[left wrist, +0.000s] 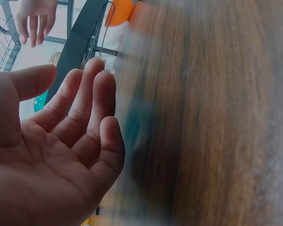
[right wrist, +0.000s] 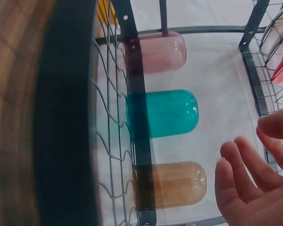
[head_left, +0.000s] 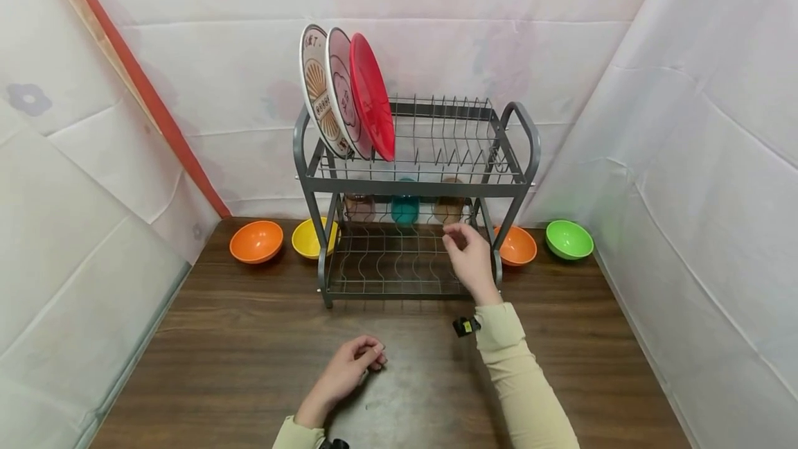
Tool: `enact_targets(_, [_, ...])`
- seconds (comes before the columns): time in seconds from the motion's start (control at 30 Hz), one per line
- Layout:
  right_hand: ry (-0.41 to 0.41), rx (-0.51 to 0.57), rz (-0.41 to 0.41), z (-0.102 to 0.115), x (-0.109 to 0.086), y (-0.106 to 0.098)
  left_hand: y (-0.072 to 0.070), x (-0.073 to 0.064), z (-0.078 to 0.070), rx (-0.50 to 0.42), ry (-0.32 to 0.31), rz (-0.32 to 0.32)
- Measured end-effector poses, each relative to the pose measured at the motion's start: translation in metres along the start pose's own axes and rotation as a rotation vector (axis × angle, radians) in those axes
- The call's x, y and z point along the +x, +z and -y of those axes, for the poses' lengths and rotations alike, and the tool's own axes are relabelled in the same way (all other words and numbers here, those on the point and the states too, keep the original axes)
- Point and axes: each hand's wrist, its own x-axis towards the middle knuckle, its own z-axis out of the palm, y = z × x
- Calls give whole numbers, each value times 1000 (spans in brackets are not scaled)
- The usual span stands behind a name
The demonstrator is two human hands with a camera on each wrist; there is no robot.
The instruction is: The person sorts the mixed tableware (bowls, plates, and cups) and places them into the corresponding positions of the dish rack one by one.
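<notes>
My right hand reaches in over the lower shelf of a grey two-tier dish rack, its fingers loosely bent and holding nothing. Closest to those fingertips in the right wrist view is an amber glass, upside down at the back of the lower tier. A teal glass and a pink glass stand in line with it, also inverted. In front of the rack, my left hand rests at the tabletop with relaxed, slightly curled fingers and an empty palm.
Upright on the top tier's left lean a brown-patterned plate, a pink-centred plate and a red plate. Left of the rack are an orange bowl and a yellow bowl; right, another orange bowl and a green bowl.
</notes>
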Motion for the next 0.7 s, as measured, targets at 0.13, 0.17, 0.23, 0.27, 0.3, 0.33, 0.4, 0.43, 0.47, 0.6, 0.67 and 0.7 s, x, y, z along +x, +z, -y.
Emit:
enact_targets(0.13, [27, 63, 16, -2, -24, -1, -1, -2, 0, -19, -16, -35])
enact_targets(0.17, [38, 86, 21, -2, -30, -1, -2, -2, 0, -22, -17, -45])
enact_targets(0.23, [54, 117, 31, -3, -42, -1, -3, -1, 1, -29, -14, -65])
enact_targets(0.27, [61, 136, 35, -4, -47, -1, -4, -1, 1, -29, -11, -75])
enact_targets(0.3, [68, 154, 37, -4, -52, -1, -4, 0, 2, -30, -7, -85])
enact_targets(0.33, [76, 170, 40, -5, -56, -1, -5, 0, 2, -27, -4, -94])
enact_targets(0.4, [84, 180, 41, -6, -64, -2, -7, 1, 2, -21, 3, -111])
enact_targets(0.43, [87, 183, 41, -7, -68, -2, -8, 1, 2, -26, 5, -122])
enact_targets(0.47, [95, 185, 40, -6, -71, -4, -8, 2, 2, -37, 8, -134])
enact_targets(0.6, [109, 143, 21, 10, -84, -16, -10, 2, 0, -139, 56, -202])
enact_targets(0.67, [113, 132, -2, 18, -89, -25, -10, 2, -1, -186, 91, -238])
enact_targets(0.7, [107, 121, -17, 22, -91, -29, -11, 3, -2, -204, 112, -253])
